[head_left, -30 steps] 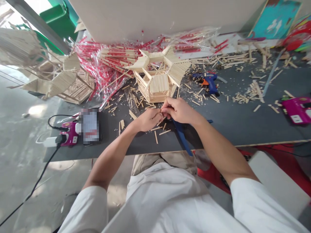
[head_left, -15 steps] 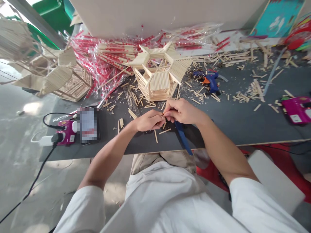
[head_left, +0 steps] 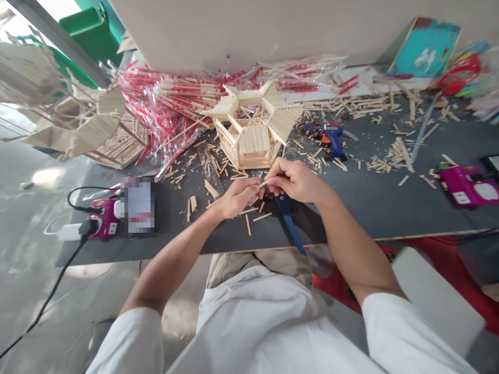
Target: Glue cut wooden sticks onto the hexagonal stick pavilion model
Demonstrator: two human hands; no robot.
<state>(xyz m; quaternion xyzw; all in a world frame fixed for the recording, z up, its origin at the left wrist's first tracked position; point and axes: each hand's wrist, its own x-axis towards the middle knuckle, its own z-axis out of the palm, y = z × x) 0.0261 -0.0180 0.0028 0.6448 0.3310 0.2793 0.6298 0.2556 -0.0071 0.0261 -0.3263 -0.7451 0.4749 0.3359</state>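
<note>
Left hand [head_left: 240,197] and right hand [head_left: 290,179] are held close, and a short stick [head_left: 263,184] is pinched between their fingertips, right in front of the stick model [head_left: 254,139]; below, a blue tool [head_left: 289,221] is partly covered by the right hand.

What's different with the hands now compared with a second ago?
Little: a small stick now shows more plainly between the fingertips of the left hand and right hand. Nothing was visibly let go. The stick model, glue gun and blue-handled tool stayed put; only the view shifted slightly.
</note>
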